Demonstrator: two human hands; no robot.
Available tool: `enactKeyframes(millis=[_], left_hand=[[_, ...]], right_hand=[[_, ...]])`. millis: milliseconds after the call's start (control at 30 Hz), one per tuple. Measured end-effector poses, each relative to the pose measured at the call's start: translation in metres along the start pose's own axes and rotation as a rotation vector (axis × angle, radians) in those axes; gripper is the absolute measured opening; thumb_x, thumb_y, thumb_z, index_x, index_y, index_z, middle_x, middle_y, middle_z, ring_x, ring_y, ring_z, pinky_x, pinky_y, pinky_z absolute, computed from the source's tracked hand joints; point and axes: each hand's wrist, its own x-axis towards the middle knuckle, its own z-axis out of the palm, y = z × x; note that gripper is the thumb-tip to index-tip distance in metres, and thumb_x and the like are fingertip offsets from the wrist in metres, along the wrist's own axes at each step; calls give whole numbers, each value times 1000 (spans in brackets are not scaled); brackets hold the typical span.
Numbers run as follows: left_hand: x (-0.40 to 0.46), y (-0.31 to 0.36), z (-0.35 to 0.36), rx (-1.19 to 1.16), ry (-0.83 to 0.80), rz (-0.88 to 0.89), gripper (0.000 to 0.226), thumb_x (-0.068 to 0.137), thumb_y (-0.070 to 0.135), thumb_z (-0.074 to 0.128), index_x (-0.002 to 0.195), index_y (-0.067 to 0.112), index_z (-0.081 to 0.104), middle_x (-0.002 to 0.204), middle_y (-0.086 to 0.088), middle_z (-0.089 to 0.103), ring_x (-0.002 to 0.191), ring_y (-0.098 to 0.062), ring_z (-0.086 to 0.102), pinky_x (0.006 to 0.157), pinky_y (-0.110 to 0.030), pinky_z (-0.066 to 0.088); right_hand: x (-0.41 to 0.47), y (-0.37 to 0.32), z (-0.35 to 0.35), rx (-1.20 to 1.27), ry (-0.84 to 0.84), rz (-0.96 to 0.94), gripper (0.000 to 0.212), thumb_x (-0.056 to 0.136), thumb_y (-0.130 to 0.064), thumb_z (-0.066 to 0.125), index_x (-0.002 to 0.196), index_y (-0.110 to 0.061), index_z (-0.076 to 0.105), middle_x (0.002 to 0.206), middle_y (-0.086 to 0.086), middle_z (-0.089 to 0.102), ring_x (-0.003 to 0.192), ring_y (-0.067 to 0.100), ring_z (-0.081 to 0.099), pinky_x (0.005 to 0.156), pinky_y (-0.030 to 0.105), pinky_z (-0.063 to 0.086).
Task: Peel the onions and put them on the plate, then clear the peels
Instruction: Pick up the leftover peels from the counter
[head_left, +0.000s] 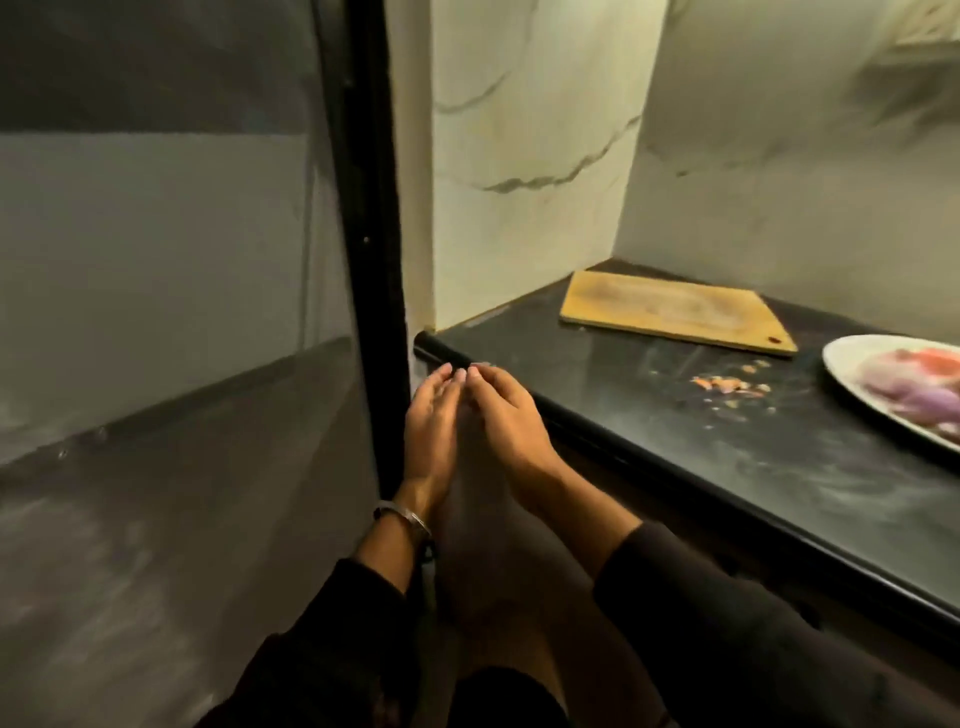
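Two hands are hovering together just off the tabletop (675, 441) edge: left hand (431, 426) and right hand (511, 421) cupped loosely, fingertips touching, contents hidden. Peel scraps (727, 387) are lying on the right hand's side, nearer it; plate (852, 384) of peeled onions (914, 395) beyond.

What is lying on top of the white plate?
On the plate lie peeled purple onions. The frame's right edge cuts the plate off, and blur prevents counting them.
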Motion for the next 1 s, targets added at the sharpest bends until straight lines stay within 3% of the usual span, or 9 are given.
enactKeyframes(millis=[67,200,300,400,500,633,700,800,1000], left_hand=[[-5,9,25,-25,-63,-11,38,102,23,55,138,12,55,124,1,67,113,-8,64,91,-21,50],[-15,24,74,-18,-158,35,36,102,25,55,137,14,55,129,-2,65,118,-12,63,102,-30,49],[-25,34,108,22,-227,90,31,103,22,53,133,14,57,122,1,67,107,-3,64,83,-12,50],[-28,29,142,141,-346,132,29,100,30,58,127,22,61,119,1,69,110,-11,66,93,-27,54],[-25,23,175,440,-486,147,43,98,47,56,135,27,56,136,-2,62,122,-18,59,107,-44,47],[-25,4,218,1209,-667,158,94,92,75,33,160,12,15,166,-13,16,154,-32,12,124,-50,8],[-22,-7,237,1375,-709,173,113,84,87,29,160,7,5,167,-17,4,155,-33,0,124,-50,-1],[-19,-14,266,1400,-756,211,117,83,86,34,159,2,1,167,-20,-1,155,-34,-3,125,-48,-2],[-19,-17,309,1358,-907,342,96,95,65,39,159,4,1,168,-16,2,155,-30,1,126,-47,0]], right_hand=[[-6,-16,-26,-14,46,-30,38,105,-26,53,139,-10,55,130,3,65,114,8,63,88,12,50],[-15,-44,-75,-68,135,-105,38,105,-25,53,140,-10,54,130,1,62,104,1,61,81,7,47],[-19,-57,-110,-104,209,-144,36,104,-25,53,137,-10,56,128,3,63,112,7,59,86,8,46],[-26,-63,-146,-132,273,-128,38,105,-25,53,140,-12,54,124,-2,62,113,6,58,81,5,45],[-31,-61,-185,-229,356,-106,40,104,-23,54,142,-14,52,129,2,62,117,9,57,94,19,48],[-33,-51,-236,-359,516,-41,39,102,-20,54,140,-13,56,136,6,63,124,17,57,108,36,45],[-36,-45,-255,-398,558,-4,40,102,-21,54,140,-12,56,136,6,63,124,18,58,108,38,45],[-39,-40,-275,-432,573,27,39,102,-23,54,140,-13,56,136,5,63,124,18,58,108,39,45],[-32,-27,-304,-486,611,34,36,103,-19,53,137,-9,57,136,10,63,125,20,57,108,35,43]])
